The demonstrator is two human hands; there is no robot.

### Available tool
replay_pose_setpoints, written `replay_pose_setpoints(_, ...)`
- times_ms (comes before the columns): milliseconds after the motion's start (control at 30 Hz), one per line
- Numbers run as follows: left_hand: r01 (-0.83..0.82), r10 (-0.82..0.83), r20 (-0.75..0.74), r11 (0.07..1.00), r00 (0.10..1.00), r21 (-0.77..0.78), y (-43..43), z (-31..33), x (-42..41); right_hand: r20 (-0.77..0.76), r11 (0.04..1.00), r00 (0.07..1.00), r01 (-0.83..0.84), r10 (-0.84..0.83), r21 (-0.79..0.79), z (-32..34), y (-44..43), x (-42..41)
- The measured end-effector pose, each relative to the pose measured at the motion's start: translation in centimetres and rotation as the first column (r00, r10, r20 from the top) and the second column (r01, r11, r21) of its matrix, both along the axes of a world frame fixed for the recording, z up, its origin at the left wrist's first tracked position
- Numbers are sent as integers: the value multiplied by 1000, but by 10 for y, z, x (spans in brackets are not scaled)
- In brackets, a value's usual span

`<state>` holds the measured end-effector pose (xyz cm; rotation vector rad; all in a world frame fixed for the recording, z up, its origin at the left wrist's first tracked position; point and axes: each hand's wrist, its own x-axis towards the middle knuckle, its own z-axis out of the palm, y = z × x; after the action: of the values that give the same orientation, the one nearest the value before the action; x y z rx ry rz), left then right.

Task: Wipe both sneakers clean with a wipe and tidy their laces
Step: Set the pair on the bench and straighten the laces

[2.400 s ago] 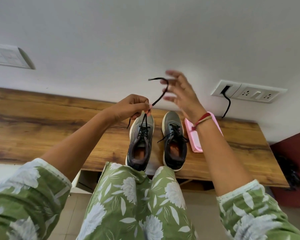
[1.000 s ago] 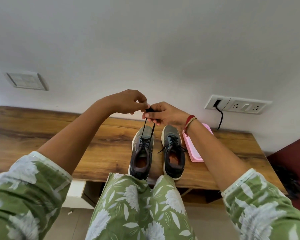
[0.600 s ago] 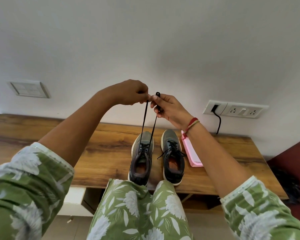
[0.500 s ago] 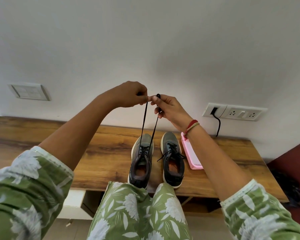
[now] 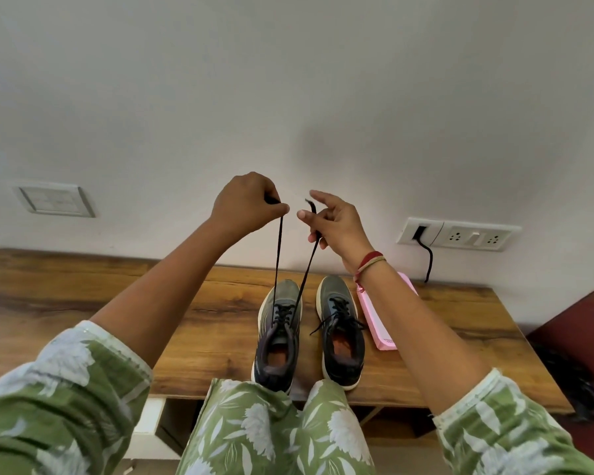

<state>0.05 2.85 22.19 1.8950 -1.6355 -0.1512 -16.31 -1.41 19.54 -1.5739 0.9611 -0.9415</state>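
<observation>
Two grey sneakers stand side by side on the wooden table [image 5: 151, 303], toes toward the wall. From the left sneaker [image 5: 277, 337] two black lace ends [image 5: 277, 255] rise taut. My left hand [image 5: 246, 204] pinches one end high above the shoe. My right hand [image 5: 333, 221] holds the other end between thumb and fingers, with the index finger lifted. The two hands are a small gap apart. The right sneaker [image 5: 340, 330] has its laces loose across the tongue. No wipe is visible in either hand.
A pink flat packet [image 5: 379, 323] lies right of the sneakers, partly behind my right forearm. A wall socket strip [image 5: 460, 234] with a black cable plugged in is above it. A switch plate [image 5: 55, 200] is on the left wall. A dark red seat [image 5: 576, 323] stands at right.
My hands, pressed together holding the lace ends half a second ago, have drawn slightly apart. The laces stay pulled up and the sneakers have not moved.
</observation>
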Motion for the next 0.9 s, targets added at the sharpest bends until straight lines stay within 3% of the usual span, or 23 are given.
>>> replay_pose_setpoints(167,-45,41,-95,998,995,-45,-2,-3,-2,15,999,999,46,-45,-26,-3,-4,3)
replay_pose_setpoints(333,-98,80,-385,995,919,-27,-3,-6,-1,107,994,992,69,-59,-85,-5,-3,5)
replay_pose_setpoints(500,-103,60,-517,993,854,-54,-3,-9,1,148,997,989,27,-17,-70,-1,-3,4)
replay_pose_setpoints(900,11,-122,-659,986,743,-169,1,-6,-14,331,997,941,62,-74,47,6,-1,4)
